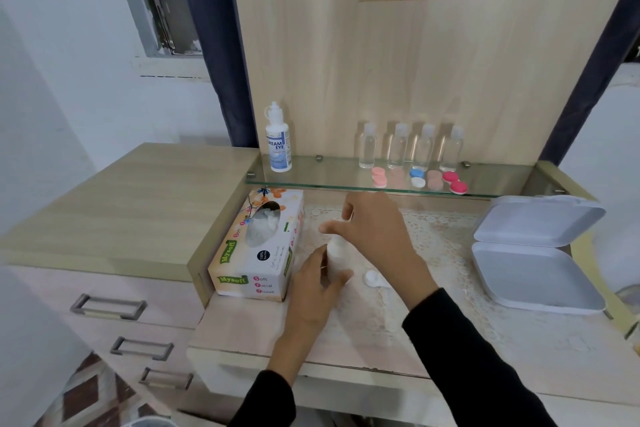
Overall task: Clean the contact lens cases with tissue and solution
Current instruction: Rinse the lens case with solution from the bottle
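My left hand grips a small white bottle upright on the desk, just right of the tissue box. My right hand hovers directly over the bottle's top, thumb pointing left and fingers loose; whether it touches the cap is unclear. A white lens case lies on the lace mat beside my right wrist. On the glass shelf stand a Dream Eye solution bottle and several coloured lens cases.
Several clear small bottles line the back of the shelf. An open white hinged box lies at the right of the desk. A raised wooden top with drawers below sits to the left.
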Action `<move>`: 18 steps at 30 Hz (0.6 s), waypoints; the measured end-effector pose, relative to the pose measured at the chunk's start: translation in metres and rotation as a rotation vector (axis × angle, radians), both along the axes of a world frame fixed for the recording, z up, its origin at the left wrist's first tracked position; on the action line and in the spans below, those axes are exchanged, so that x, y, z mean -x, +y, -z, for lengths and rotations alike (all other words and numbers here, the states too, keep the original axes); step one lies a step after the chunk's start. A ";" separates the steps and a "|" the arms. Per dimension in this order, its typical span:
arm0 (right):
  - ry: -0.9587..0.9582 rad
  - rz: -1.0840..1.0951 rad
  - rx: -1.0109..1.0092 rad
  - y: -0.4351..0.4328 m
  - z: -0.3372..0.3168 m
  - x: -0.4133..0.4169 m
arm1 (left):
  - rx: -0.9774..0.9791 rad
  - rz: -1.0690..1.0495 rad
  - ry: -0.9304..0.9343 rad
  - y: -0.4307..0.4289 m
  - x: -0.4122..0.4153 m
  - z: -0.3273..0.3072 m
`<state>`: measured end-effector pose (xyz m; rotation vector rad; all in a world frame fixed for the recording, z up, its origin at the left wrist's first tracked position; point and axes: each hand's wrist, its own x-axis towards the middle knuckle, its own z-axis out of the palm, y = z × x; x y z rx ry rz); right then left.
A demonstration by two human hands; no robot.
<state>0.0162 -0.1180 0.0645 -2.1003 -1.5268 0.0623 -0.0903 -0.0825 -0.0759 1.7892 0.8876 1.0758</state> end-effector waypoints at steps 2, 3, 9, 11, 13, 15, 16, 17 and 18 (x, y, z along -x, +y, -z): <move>-0.056 -0.050 0.027 0.006 -0.001 -0.001 | 0.000 0.015 -0.013 0.000 0.000 0.000; -0.072 -0.082 0.030 0.008 -0.001 -0.001 | -0.002 0.019 -0.019 0.000 0.000 -0.001; -0.062 -0.288 0.133 0.004 -0.017 -0.005 | -0.003 0.016 -0.017 0.000 0.000 -0.003; -0.058 -0.325 0.132 0.005 -0.018 -0.004 | -0.008 0.019 -0.012 0.001 0.000 -0.002; -0.079 -0.366 0.112 0.010 -0.014 -0.002 | -0.017 0.018 -0.008 0.001 -0.001 0.000; -0.075 -0.394 0.093 0.014 -0.010 -0.001 | -0.025 0.015 -0.008 0.002 0.000 0.001; -0.059 -0.400 0.079 0.015 -0.008 -0.001 | -0.028 0.009 -0.001 0.002 0.000 0.002; -0.035 -0.408 0.050 0.016 -0.007 -0.002 | -0.033 0.006 0.008 0.003 0.000 0.002; -0.005 -0.416 0.016 0.015 -0.005 -0.003 | -0.035 0.008 0.016 0.003 -0.001 0.002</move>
